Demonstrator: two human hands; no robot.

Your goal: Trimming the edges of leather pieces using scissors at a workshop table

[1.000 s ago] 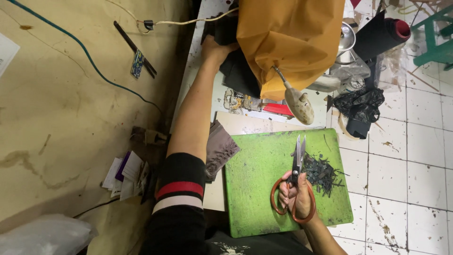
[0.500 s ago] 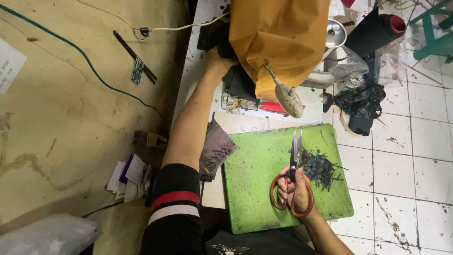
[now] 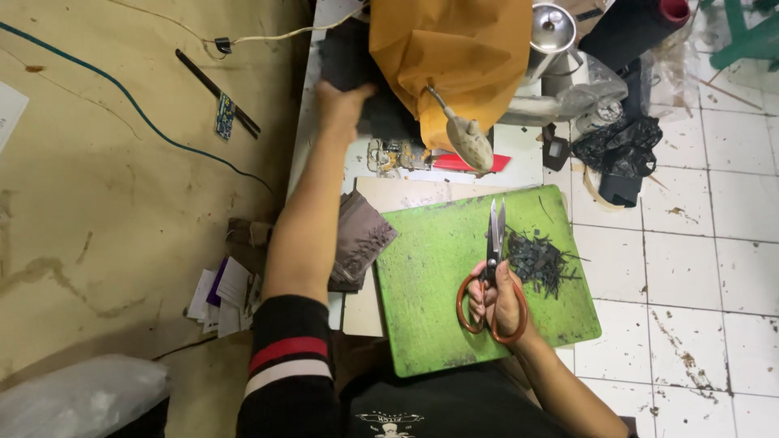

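Observation:
My right hand (image 3: 497, 298) holds orange-handled scissors (image 3: 492, 251) over a green cutting mat (image 3: 438, 284), blades closed and pointing away from me. A heap of small black scraps (image 3: 537, 259) lies on the mat just right of the blades. My left hand (image 3: 341, 101) reaches far forward and grips dark black material (image 3: 349, 61) beside a big orange-brown paper bag (image 3: 450, 57). A striped sleeve covers my left upper arm.
A brown folded cloth (image 3: 361, 243) lies left of the mat. A lamp head (image 3: 464, 134) hangs below the bag. Metal pot (image 3: 552, 24), black roll (image 3: 633, 28) and black bag (image 3: 621, 154) stand at the back right. Cables and papers lie on the brown floor at left.
My left hand has pulled back slightly toward me, drawing the dark material out from beside the paper bag. The right hand with the scissors stays over the mat.

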